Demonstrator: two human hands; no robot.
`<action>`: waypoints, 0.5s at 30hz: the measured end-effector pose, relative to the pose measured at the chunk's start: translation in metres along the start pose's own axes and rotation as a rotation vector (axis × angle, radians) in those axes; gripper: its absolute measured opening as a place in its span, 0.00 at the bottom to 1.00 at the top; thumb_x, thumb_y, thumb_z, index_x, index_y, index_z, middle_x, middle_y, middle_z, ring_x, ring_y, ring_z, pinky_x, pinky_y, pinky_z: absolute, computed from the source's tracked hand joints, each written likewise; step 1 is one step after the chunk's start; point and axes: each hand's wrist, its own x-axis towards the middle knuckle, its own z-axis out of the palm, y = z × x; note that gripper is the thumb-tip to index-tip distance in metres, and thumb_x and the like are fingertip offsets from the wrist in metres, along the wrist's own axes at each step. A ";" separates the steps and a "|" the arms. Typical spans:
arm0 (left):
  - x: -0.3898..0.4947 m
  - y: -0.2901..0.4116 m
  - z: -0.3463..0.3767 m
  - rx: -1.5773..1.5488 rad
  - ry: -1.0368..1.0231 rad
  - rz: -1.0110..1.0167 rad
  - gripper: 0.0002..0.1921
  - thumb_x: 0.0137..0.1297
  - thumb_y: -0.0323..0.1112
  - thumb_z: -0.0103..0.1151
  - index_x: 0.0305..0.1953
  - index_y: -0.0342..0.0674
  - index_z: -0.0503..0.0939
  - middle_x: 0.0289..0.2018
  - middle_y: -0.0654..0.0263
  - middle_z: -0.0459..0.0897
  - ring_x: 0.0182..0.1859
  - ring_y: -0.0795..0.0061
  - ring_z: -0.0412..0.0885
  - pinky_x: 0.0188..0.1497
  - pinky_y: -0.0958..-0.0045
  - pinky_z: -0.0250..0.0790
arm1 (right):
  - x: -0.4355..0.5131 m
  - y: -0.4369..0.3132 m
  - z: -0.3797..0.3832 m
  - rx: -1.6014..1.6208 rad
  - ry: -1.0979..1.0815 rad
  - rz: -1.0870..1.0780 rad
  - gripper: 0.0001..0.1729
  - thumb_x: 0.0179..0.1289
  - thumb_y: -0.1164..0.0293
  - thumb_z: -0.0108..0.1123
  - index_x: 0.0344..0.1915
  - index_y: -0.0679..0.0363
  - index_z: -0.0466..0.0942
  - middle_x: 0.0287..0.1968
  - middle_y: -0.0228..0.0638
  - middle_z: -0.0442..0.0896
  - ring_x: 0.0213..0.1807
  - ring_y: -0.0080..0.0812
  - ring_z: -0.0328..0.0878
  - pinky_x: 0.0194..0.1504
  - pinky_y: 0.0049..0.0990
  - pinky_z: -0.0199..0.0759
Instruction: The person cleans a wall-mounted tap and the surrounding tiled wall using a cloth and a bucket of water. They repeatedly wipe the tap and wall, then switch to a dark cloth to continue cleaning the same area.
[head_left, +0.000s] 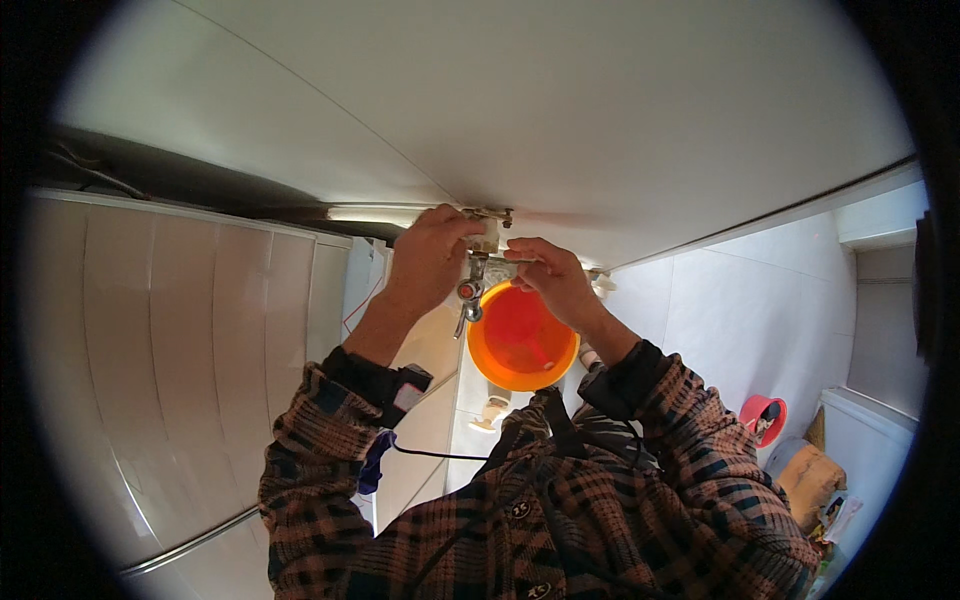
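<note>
My left hand (430, 259) reaches up to the pale fitting (484, 234) above a chrome faucet (470, 291), its fingertips against the fitting's left side; how firmly they grip does not show. The faucet has a red-marked centre and a lever pointing down in the picture. Right of the fitting, my right hand (553, 279) is raised with curled fingers near a thin piece whose kind is unclear; whether it holds anything cannot be told. Below both hands stands an orange bucket (480, 352) with a red object (517, 322) in it.
A smooth pale wall panel (600, 135) rises in front of me. Ribbed light panels (180, 300) stand at the left. On the right are a pink-red container (750, 412), a brown object (810, 476) and a white ledge (870, 420). A black cable (442, 454) runs beside my left sleeve.
</note>
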 end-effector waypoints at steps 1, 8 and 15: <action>0.000 0.001 0.001 -0.092 -0.065 0.019 0.10 0.57 0.22 0.55 0.39 0.42 0.82 0.37 0.63 0.80 0.44 0.60 0.79 0.45 0.63 0.75 | 0.000 0.000 0.001 0.003 -0.009 0.011 0.19 0.68 0.78 0.47 0.58 0.62 0.72 0.51 0.38 0.79 0.44 0.24 0.78 0.49 0.25 0.75; 0.013 -0.011 0.001 -0.118 -0.138 -0.171 0.12 0.59 0.22 0.54 0.43 0.37 0.83 0.40 0.56 0.83 0.41 0.60 0.82 0.48 0.68 0.73 | 0.003 0.000 0.001 0.110 -0.012 0.055 0.15 0.71 0.78 0.48 0.56 0.64 0.72 0.50 0.38 0.79 0.48 0.25 0.77 0.47 0.26 0.77; 0.003 -0.018 -0.008 0.042 -0.196 -0.303 0.11 0.60 0.24 0.55 0.42 0.39 0.83 0.40 0.56 0.83 0.44 0.60 0.82 0.49 0.67 0.73 | 0.004 -0.006 0.007 0.131 0.016 0.134 0.15 0.71 0.77 0.49 0.55 0.64 0.73 0.50 0.39 0.80 0.45 0.27 0.79 0.46 0.27 0.77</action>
